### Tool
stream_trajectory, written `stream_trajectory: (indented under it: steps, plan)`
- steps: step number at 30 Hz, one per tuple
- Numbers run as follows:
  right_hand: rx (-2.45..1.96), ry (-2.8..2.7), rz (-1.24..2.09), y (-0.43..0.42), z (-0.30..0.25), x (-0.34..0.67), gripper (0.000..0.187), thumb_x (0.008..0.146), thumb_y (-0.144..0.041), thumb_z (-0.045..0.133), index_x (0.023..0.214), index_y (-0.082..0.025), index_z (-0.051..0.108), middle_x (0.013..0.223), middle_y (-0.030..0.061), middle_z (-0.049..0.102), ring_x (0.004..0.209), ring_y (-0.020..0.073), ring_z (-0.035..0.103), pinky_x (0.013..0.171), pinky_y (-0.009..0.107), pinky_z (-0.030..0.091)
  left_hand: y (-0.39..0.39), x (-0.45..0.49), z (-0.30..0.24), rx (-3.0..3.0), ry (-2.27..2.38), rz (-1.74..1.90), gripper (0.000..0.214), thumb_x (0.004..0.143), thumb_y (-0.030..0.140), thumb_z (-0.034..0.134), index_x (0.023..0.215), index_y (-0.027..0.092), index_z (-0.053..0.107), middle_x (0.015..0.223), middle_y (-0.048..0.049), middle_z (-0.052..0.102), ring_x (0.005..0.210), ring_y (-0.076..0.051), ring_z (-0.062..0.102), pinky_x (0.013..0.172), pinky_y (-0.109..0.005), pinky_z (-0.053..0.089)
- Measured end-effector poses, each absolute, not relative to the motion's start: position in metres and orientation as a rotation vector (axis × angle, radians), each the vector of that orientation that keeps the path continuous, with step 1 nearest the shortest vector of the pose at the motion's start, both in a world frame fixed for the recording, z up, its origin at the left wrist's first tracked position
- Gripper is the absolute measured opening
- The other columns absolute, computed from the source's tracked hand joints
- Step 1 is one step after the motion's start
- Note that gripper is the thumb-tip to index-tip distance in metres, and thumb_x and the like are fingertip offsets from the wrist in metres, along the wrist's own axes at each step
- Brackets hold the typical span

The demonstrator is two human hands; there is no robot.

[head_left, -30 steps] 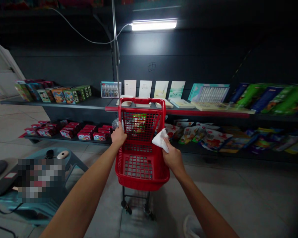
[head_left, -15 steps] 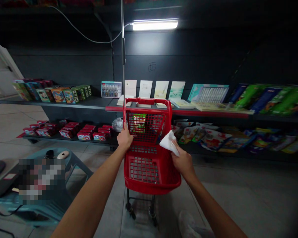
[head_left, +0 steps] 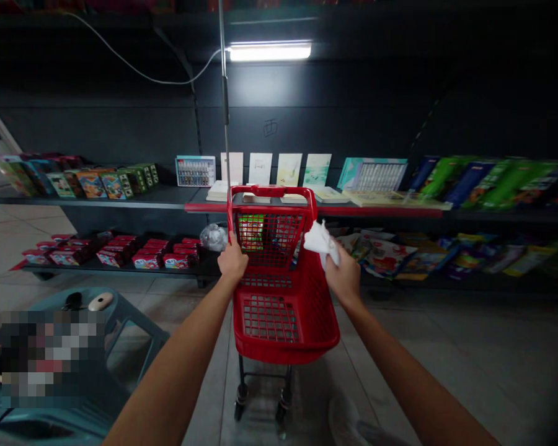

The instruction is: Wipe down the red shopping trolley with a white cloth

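Note:
A small red shopping cart (head_left: 286,353) with a grid-patterned basket stands in front of me. My left hand (head_left: 233,260) is closed on the left edge of its frame, near a thin upright metal pole (head_left: 225,99). At the cart's right side, my right hand (head_left: 343,272) grips a crumpled white tissue (head_left: 322,240). The tissue is beside the right upright of the cart's frame; I cannot tell whether it touches the plastic. Part of the tissue is hidden inside my fingers.
Behind the cart, a dark shelf (head_left: 162,197) bears books, marker sets and boxes. Red boxes (head_left: 146,253) and snack bags (head_left: 388,257) fill the lower level. At the left stands a blue-grey stool (head_left: 134,328) with a white computer mouse (head_left: 101,301) on it. A lamp (head_left: 270,52) glows above.
My right hand has moved the tissue slightly upward along the cart's right side. My left hand keeps its grip. The shelves and stool have shifted left in view.

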State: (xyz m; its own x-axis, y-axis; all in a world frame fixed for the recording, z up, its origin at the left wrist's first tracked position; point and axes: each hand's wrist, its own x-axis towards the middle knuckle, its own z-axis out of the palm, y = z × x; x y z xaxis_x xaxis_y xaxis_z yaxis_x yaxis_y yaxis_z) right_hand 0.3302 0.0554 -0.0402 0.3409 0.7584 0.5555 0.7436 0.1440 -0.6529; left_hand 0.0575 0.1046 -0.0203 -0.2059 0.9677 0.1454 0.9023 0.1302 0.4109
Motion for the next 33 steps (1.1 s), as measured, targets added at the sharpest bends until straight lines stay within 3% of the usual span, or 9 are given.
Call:
stream_trajectory:
  steps: [8,13,17,20,27,29,33]
  plan:
    - [-1.609,-1.441,-0.047,0.185,0.012,0.315,0.06,0.089,-0.01,0.044,0.148,-0.013,0.056,0.143,0.0167,0.064,0.13,0.0291,0.061,0.113,0.039,0.044,0.108,0.061,-0.022,1.894,2.267,0.624,0.086,0.088,0.021,0.054,0.166,0.016,0.016,0.136,-0.0212,0.065,0.112,-0.031,0.072,0.094,-0.041,0.056]
    - [-1.713,-1.381,0.132,0.244,-0.001,0.278,0.063,0.084,-0.003,0.041,0.144,-0.012,0.058,0.146,0.0181,0.059,0.13,0.0323,0.06,0.114,0.048,0.044,0.111,0.061,-0.023,1.891,2.268,0.608,0.092,0.085,0.021,0.057,0.166,0.017,0.013,0.138,-0.0204,0.064,0.111,-0.032,0.073,0.092,-0.041,0.057]
    - [-1.638,-1.202,0.172,0.268,-0.026,0.209,0.074,0.085,0.0,0.037,0.158,-0.003,0.037,0.168,0.0212,0.029,0.156,0.031,0.029,0.125,0.047,0.031,0.113,0.061,-0.022,1.88,2.267,0.601,0.094,0.085,0.021,0.057,0.167,0.017,0.012,0.137,-0.0198,0.064,0.108,-0.033,0.073,0.09,-0.042,0.058]
    - [-1.484,-1.5,0.146,0.273,-0.04,0.156,0.078,0.084,0.005,0.034,0.161,-0.004,0.034,0.171,0.0144,0.025,0.16,0.0243,0.018,0.128,0.041,0.027,0.114,0.061,-0.023,1.877,2.277,0.601,0.093,0.084,0.02,0.057,0.166,0.018,0.014,0.138,-0.0198,0.064,0.107,-0.033,0.073,0.089,-0.043,0.058]
    - [-1.159,-2.344,-0.057,0.27,-0.058,0.162,0.07,0.091,0.002,0.034,0.159,-0.012,0.04,0.169,0.0105,0.033,0.157,0.0206,0.028,0.129,0.04,0.025,0.117,0.06,-0.025,1.855,2.268,0.608,0.093,0.084,0.02,0.057,0.166,0.02,0.015,0.138,-0.0187,0.064,0.111,-0.032,0.072,0.09,-0.042,0.057]
    - [-1.206,-2.405,-0.109,0.266,-0.067,0.193,0.065,0.093,0.0,0.035,0.157,-0.01,0.044,0.166,0.0126,0.037,0.157,0.0219,0.03,0.131,0.04,0.021,0.116,0.06,-0.024,1.85,2.264,0.599,0.093,0.084,0.02,0.057,0.167,0.02,0.014,0.139,-0.0196,0.064,0.111,-0.033,0.072,0.091,-0.042,0.057]
    - [-1.479,-2.11,-0.193,0.252,-0.093,0.246,0.064,0.095,0.0,0.029,0.157,-0.005,0.042,0.168,0.0157,0.032,0.16,0.0236,0.02,0.131,0.042,0.021,0.113,0.059,-0.021,1.855,2.244,0.612,0.091,0.085,0.019,0.056,0.167,0.018,0.014,0.139,-0.0209,0.063,0.111,-0.034,0.072,0.091,-0.044,0.057]
